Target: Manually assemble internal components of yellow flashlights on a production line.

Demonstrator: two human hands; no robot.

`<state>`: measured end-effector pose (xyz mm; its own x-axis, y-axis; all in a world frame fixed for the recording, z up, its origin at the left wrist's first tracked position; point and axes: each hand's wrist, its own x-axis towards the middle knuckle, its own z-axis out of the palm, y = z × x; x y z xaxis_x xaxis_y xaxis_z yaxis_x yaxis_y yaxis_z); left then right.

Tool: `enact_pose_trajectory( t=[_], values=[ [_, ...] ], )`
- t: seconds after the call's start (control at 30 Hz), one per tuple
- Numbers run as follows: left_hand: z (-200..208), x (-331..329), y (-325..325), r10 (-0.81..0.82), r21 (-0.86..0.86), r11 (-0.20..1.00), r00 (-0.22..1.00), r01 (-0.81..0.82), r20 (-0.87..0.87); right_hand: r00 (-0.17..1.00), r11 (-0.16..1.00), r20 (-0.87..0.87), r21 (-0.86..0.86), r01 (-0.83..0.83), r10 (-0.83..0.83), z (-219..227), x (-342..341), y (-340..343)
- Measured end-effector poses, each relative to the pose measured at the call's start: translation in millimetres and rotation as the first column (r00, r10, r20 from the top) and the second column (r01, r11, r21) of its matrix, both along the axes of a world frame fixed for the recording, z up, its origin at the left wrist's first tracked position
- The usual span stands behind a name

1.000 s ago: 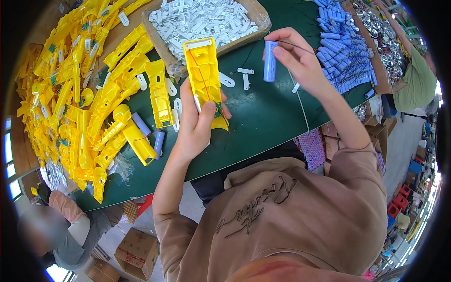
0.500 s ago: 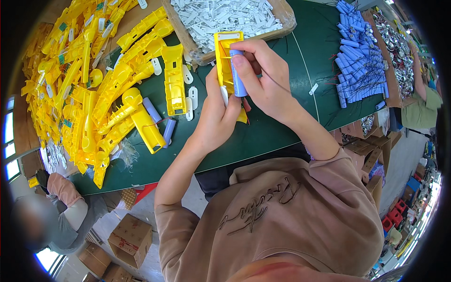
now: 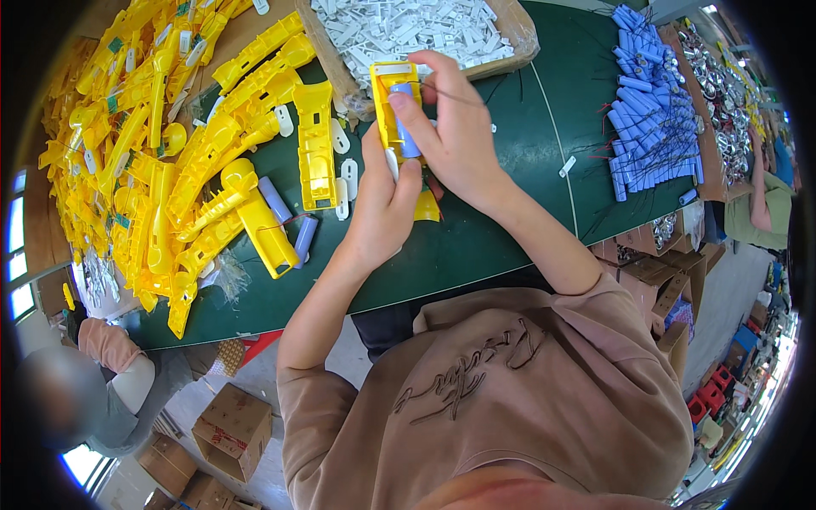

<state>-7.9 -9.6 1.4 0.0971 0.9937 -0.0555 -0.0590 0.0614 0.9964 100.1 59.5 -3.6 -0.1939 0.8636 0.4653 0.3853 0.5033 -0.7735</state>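
A yellow plastic housing [image 3: 382,104] is gripped from its left side by my left hand [image 3: 381,200], fingers closed around its lower part. Inside its hollow lies a blue cylindrical battery [image 3: 407,140]. The thumb of my right hand [image 3: 463,140] presses on this battery, while the fingers curl behind the housing's right edge and are partly hidden. A thin dark wire runs by the right fingers. White strips show at the top of the housing and beside my left thumb.
Many yellow housings [image 3: 136,170] are heaped at the left, with two loose blue batteries [image 3: 304,238] near them. Ahead stands a box of white plastic pieces [image 3: 416,34]. Wired blue batteries [image 3: 646,127] are piled at the right on the green table [image 3: 510,212]. Other people are at both sides.
The battery, upright in my right fingers before, now sits lower inside the housing under my right thumb. Both hands and the housing have shifted slightly left.
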Motion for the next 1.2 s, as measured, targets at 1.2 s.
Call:
enact_pose_trajectory(
  t=[1.2],
  values=[
    [32,-256,211,0.267,0.272,0.962,-0.332,0.034,-0.905,0.767,0.943,0.637,-0.203,0.263,-0.077,-47,300,438]
  ],
)
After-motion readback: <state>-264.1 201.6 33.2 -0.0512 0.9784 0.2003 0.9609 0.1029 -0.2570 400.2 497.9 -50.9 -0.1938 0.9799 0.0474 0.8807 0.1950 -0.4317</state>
